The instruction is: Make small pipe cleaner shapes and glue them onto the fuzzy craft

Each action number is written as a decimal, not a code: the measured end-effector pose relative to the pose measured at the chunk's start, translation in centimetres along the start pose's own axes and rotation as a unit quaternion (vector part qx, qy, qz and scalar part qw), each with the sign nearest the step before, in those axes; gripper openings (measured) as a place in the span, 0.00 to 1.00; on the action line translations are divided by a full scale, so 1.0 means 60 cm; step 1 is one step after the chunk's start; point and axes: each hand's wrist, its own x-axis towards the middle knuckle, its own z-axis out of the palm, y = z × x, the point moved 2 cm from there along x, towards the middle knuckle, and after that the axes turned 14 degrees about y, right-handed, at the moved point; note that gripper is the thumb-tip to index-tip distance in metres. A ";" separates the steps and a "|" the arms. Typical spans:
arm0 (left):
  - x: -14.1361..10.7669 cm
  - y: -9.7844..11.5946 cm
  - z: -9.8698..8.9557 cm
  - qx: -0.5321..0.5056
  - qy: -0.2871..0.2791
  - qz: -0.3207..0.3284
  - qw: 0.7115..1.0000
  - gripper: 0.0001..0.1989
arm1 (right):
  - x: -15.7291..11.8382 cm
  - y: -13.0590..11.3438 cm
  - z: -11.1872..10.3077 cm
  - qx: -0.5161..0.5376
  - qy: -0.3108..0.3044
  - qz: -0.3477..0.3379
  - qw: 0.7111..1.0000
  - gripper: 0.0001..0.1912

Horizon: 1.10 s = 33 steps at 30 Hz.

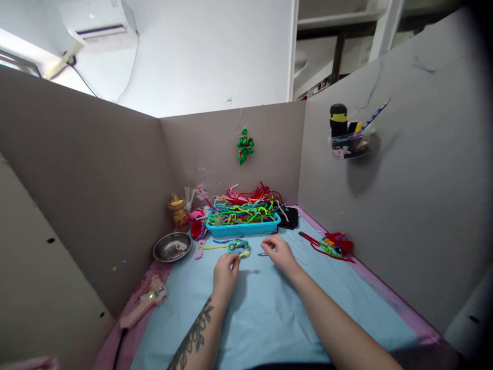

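Note:
My left hand (226, 272) pinches a small pale yellow piece (244, 254) between thumb and fingertips, above the blue cloth. Just behind it lies a teal fuzzy piece with coloured details (238, 245). My right hand (279, 252) hovers to the right with its fingers curled together; whether anything thin is between them is too small to tell. Beside its fingertips, a small dark metal tool (262, 254) rests on the cloth. A yellow pipe cleaner (213, 247) and a blue one (227, 240) lie left of the teal piece.
Behind the hands stands a blue tray (244, 227) heaped with pipe cleaners. A metal bowl (172, 247) and a pink glue gun (144, 307) are on the left. Red and green pipe-cleaner pieces (332, 245) lie right. Grey panels (231, 154) enclose the table (269, 318).

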 end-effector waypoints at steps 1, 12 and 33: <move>0.000 0.000 0.001 -0.001 -0.004 0.002 1.000 0.08 | -0.008 -0.014 0.009 0.086 -0.005 -0.010 0.996 0.12; -0.005 0.017 0.010 -0.115 -0.091 -0.050 0.988 0.10 | -0.039 -0.064 0.025 0.212 -0.062 -0.082 0.972 0.06; 0.000 0.020 0.012 -0.223 -0.087 -0.163 0.957 0.14 | -0.060 -0.101 0.024 0.280 -0.012 -0.020 0.960 0.06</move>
